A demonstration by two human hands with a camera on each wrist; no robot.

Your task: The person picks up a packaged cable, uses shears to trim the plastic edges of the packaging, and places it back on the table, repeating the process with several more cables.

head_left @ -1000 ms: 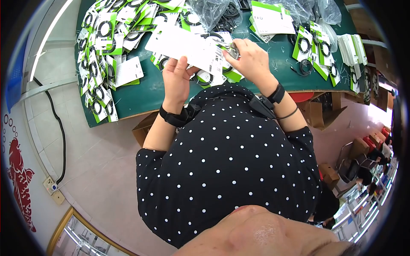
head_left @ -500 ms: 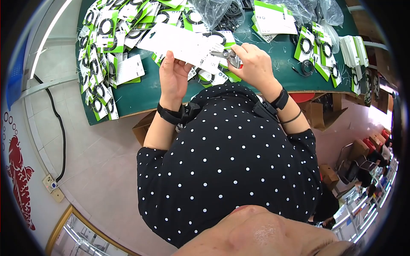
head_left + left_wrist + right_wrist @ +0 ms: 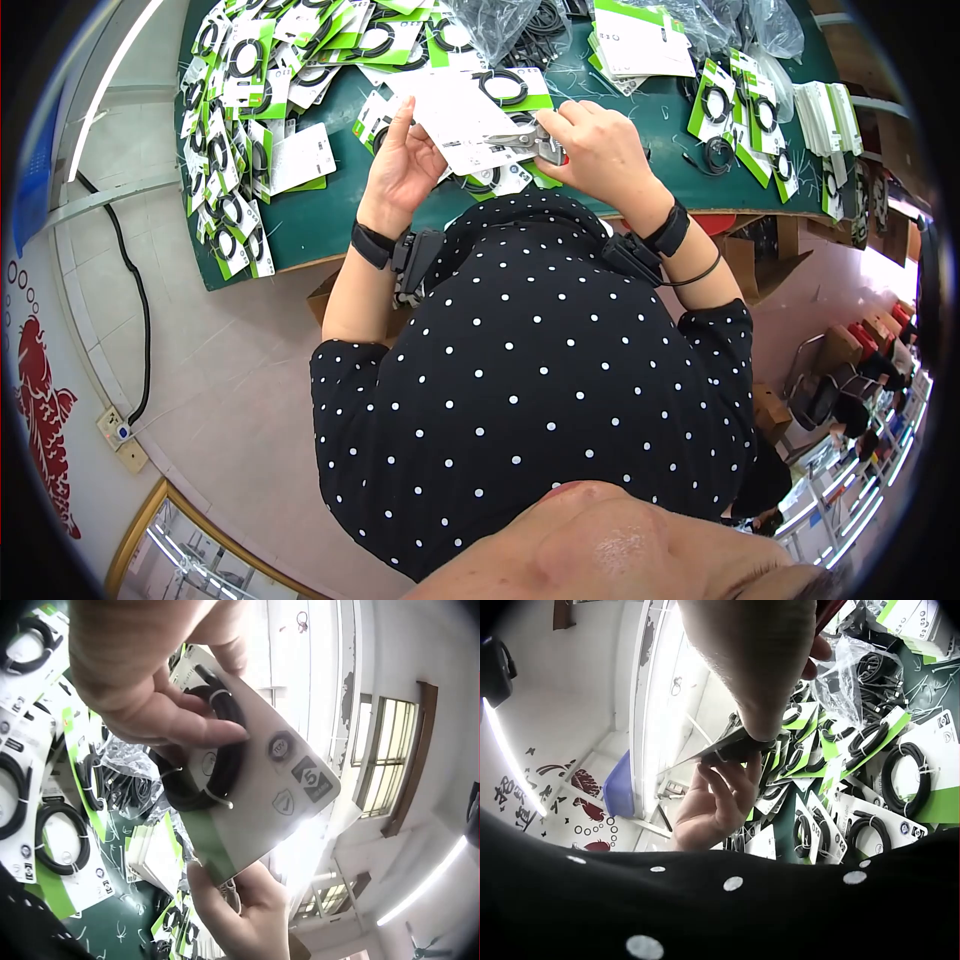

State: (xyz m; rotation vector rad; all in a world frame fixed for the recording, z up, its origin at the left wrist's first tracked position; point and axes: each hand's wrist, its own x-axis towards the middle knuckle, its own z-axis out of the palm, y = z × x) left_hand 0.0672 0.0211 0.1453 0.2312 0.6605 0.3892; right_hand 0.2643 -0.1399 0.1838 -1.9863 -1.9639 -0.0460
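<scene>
Between my hands is a white and green packaging card [image 3: 455, 120], its plain side up in the head view. In the left wrist view its other face shows a coiled black cable [image 3: 225, 769], fastened with thin pale ties. My left hand [image 3: 408, 172] holds the card at its left end, with fingers against the coil beneath and the thumb raised. My right hand [image 3: 600, 150] grips small silver pliers [image 3: 548, 148] with a bit of red at the handle. Their tips lie at the right edge of the card. The right fingertips are partly hidden behind the card in the left wrist view.
Carded cables [image 3: 245, 75] lie heaped over the left of the green table [image 3: 340, 235]. Clear plastic bags [image 3: 490, 30] with loose cables are at the back. A card stack [image 3: 640, 45], several carded cables [image 3: 712, 105] and another stack [image 3: 825, 115] stand to the right.
The card has turned and come nearer to the body at its left end. My left hand has shifted left with its fingers spread more. The pliers have moved slightly, staying at the card's right edge.
</scene>
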